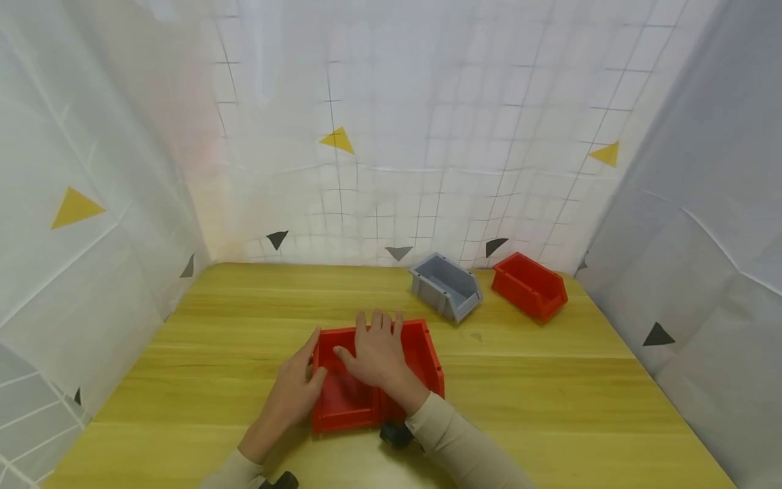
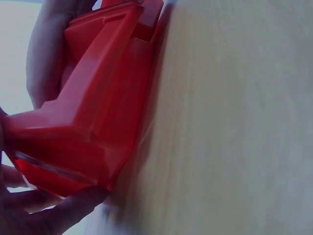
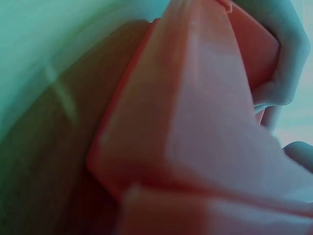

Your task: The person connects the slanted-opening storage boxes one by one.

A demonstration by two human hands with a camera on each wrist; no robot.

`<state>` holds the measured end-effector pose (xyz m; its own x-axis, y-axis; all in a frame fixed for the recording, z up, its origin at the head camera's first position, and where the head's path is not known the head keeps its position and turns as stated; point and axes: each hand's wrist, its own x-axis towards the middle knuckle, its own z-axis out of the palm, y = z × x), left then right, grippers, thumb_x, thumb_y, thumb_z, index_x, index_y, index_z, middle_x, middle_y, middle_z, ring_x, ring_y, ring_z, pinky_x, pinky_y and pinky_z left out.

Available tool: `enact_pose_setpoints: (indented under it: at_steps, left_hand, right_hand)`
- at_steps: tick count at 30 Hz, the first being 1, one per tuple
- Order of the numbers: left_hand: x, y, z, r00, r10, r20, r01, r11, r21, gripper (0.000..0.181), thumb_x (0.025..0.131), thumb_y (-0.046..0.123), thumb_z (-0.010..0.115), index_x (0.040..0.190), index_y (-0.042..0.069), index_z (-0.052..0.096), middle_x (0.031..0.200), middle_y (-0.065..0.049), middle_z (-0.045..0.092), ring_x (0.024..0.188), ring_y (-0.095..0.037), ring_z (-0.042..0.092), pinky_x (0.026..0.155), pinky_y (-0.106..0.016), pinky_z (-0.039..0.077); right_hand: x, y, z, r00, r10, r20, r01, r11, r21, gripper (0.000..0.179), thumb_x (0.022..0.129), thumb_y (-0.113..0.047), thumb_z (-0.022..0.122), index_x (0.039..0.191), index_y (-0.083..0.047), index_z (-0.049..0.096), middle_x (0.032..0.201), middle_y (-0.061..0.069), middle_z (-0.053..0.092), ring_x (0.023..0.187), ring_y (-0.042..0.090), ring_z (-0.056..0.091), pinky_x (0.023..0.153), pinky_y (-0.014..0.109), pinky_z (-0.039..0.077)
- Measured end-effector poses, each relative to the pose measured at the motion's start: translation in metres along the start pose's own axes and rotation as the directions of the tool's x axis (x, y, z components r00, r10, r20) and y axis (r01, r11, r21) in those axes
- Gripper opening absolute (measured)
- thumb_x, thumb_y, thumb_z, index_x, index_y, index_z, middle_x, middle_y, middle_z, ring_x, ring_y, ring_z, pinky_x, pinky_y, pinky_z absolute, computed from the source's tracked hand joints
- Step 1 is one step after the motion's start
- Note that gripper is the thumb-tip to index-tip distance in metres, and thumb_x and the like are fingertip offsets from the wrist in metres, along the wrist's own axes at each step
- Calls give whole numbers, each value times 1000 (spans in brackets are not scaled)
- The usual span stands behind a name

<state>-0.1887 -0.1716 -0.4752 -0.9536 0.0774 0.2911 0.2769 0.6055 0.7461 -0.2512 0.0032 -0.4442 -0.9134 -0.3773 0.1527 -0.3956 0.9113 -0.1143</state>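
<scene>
So two red storage bins [image 1: 347, 397] sit side by side mid-table [image 1: 550, 401], long axes front-to-back, low fronts facing the person. Left hand [image 1: 293, 390]'s gripping the outer wall; right hand [image 1: 375, 354]'s spread over the back rims.

left hand [image 1: 292, 392] — gripping | right hand [image 1: 377, 353] — palm down, splayed

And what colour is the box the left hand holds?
Red; the box shows best in the head view.

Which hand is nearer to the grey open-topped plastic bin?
Right: the right hand is left of the grey open-topped plastic bin, on its near side; the left hand is farther left.
</scene>
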Motion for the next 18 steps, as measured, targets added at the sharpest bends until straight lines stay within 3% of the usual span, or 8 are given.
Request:
enact_pose_setpoints:
  at_steps: [9, 18]
  left_hand:
    - [0, 0, 0, 1000, 16, -6, -16, 1000, -9, 70, 96, 0, 59, 161, 0, 34, 152, -20, 51, 129, -36, 58, 104, -57, 48]
    - [-1, 1, 0, 1000, -6, 2, 6, 1000, -2, 70, 97, 2, 59, 162, 2, 33, 153, -20, 50, 132, -36, 55, 106, -57, 45]
  right_hand:
    - [3, 4, 6, 1000, -3, 7, 2, 996, 88, 84, 96, -59, 62, 157, -4, 43, 152, 24, 44, 138, 43, 37, 119, 69, 8]
    - [0, 6, 6, 1000, -6, -29, 11, 981, 193, 79, 96, -56, 63, 153, -3, 46, 151, 21, 46, 137, 42, 37, 118, 68, 10]
